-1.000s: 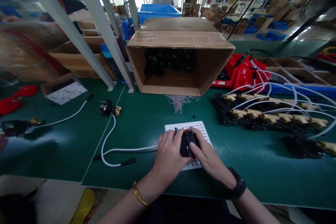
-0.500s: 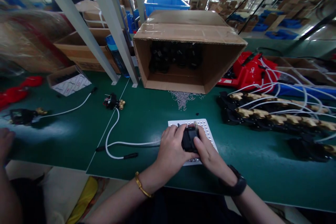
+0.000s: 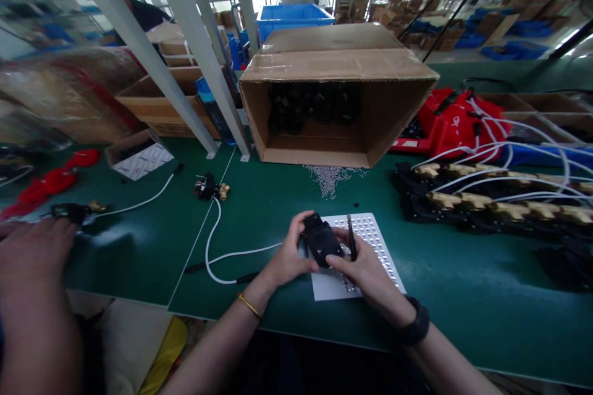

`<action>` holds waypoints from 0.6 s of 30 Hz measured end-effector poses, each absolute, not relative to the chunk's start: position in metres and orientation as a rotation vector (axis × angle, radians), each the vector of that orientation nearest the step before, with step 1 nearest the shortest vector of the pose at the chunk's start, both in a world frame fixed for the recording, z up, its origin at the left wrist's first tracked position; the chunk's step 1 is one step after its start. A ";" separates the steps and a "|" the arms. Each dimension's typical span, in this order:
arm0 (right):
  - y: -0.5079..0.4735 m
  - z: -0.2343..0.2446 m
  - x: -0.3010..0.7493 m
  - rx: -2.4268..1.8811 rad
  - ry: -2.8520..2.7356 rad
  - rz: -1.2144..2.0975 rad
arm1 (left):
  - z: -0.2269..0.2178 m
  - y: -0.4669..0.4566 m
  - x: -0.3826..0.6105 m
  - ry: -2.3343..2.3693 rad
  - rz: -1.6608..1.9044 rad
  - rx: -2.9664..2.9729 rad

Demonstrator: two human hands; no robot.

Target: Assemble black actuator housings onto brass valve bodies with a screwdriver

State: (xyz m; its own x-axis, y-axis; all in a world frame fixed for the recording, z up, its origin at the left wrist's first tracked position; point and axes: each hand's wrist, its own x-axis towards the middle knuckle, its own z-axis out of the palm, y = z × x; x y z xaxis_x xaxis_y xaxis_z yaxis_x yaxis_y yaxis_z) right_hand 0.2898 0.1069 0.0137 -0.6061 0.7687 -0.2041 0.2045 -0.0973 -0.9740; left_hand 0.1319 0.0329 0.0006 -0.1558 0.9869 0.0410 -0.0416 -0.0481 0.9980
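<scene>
A black box-like plastic housing (image 3: 322,241) is tilted between my two hands, above a white board with rows of holes (image 3: 377,247). My left hand (image 3: 290,256) grips its left side, with fingers at the top corner and thumb low. My right hand (image 3: 361,262) pinches the lower right of the housing with the thumb on its face. A thin dark stick-like tool, perhaps tweezers (image 3: 351,237), also stands up out of that hand. Behind the board lies a heap of small screws (image 3: 328,180). A white cable (image 3: 210,253) runs on the table beside my left hand.
An open cardboard box (image 3: 319,151) holding black parts stands behind the screws. Rows of black units with brass fittings (image 3: 472,200) lie at right, a red bag (image 3: 463,126) behind them. One brass-fitted unit (image 3: 208,187) sits left. A co-worker's hand (image 3: 41,253) is at far left.
The housing has turned and moved slightly left, now showing its flat face. My left hand has opened its wrap to hold the side, uncovering more of the board. The co-worker's hand has come further in.
</scene>
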 end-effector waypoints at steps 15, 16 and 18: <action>0.110 0.014 0.284 -1.179 -1.759 1.618 | 0.009 0.076 0.139 1.535 1.422 1.042; 0.109 0.012 0.284 -1.180 -1.739 1.621 | 0.010 0.077 0.139 1.541 1.413 1.060; 0.104 0.009 0.284 -1.180 -1.658 1.654 | 0.011 0.078 0.137 1.526 1.388 1.062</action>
